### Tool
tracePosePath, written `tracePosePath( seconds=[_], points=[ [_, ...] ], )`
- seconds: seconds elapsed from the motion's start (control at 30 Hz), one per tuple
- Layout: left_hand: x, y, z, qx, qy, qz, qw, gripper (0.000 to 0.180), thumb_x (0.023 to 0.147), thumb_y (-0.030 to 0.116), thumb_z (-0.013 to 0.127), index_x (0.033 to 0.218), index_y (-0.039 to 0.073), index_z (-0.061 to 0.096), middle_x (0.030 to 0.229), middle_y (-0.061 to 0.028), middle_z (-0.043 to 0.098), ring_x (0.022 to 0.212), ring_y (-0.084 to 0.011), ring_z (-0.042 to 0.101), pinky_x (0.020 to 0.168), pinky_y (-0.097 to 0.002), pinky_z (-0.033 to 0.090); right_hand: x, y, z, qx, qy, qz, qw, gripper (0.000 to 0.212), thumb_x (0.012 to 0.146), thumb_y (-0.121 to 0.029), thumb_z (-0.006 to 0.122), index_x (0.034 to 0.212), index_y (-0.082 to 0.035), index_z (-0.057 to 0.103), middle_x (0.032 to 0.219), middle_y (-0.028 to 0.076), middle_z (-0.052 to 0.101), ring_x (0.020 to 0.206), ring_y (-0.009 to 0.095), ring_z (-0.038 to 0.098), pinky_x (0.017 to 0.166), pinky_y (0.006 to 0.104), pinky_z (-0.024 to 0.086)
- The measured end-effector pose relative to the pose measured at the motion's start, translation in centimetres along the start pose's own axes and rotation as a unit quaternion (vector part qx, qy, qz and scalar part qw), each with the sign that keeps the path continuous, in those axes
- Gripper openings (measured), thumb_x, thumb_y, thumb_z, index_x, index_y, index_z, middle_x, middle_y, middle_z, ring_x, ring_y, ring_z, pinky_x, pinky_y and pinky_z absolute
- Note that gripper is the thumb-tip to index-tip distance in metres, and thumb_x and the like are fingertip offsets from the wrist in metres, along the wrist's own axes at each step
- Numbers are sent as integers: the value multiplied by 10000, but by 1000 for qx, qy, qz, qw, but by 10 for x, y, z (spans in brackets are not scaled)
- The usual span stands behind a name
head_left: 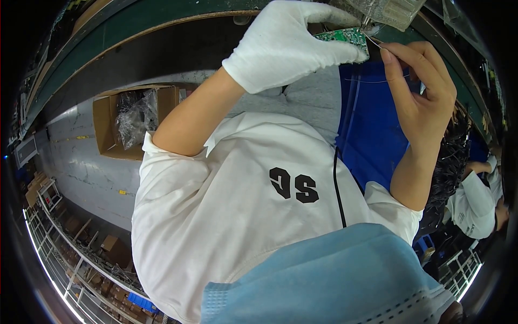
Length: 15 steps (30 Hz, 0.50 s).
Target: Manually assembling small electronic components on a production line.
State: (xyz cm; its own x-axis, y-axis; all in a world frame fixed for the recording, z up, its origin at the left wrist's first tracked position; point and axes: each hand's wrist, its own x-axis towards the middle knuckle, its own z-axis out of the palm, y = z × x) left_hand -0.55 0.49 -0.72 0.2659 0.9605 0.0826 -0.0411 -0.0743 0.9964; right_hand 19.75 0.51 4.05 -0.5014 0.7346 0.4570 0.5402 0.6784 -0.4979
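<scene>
My left hand [286, 48], in a white glove, grips a small green circuit board [350, 36] between thumb and fingers at the top of the view. My bare right hand [426, 92] is to the right of the board. It pinches a thin silvery solder wire [373, 41] between thumb and forefinger. The wire's end reaches the board's right edge, close beneath a metal tip [367, 22]. Part of the wire also hangs in a loose curve below the right hand. The glove covers some of the board.
A translucent block-like fixture [396, 12] is above the metal tip. The green bench edge [135, 33] curves along the top. Below my hands is a blue bin [372, 124], with black cables [449, 167] beside it. A cardboard box [102, 124] holds clear plastic. Another person [475, 208] is at far right.
</scene>
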Motion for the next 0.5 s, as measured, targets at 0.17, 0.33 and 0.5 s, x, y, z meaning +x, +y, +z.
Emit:
tracePosePath(
  seconds=[0.17,0.33,0.5],
  points=[
    [-1,-2,1,-17,5,-2,1000,383,788,96,746,1117,-75,651,979,-118,705,821,-118,605,747,-221,500,1,-1,1,-2,6,-4,1000,109,824,-17,706,931,-9,726,791,21,586,660,94,455,591,199,341],
    [-3,6,0,11,14,-28,999,384,785,100,749,1113,-74,653,983,-117,705,831,-122,606,757,-225,501,4,-4,4,6,13,4,1000,101,828,-18,705,926,-13,727,789,19,585,659,92,454,590,199,341],
    [-2,9,-3,30,-8,-17,999,387,784,103,751,1114,-74,652,983,-115,705,832,-121,606,764,-227,502,4,-4,6,19,11,4,1000,115,827,3,695,940,5,720,788,28,582,657,95,451,590,196,337]
  ],
)
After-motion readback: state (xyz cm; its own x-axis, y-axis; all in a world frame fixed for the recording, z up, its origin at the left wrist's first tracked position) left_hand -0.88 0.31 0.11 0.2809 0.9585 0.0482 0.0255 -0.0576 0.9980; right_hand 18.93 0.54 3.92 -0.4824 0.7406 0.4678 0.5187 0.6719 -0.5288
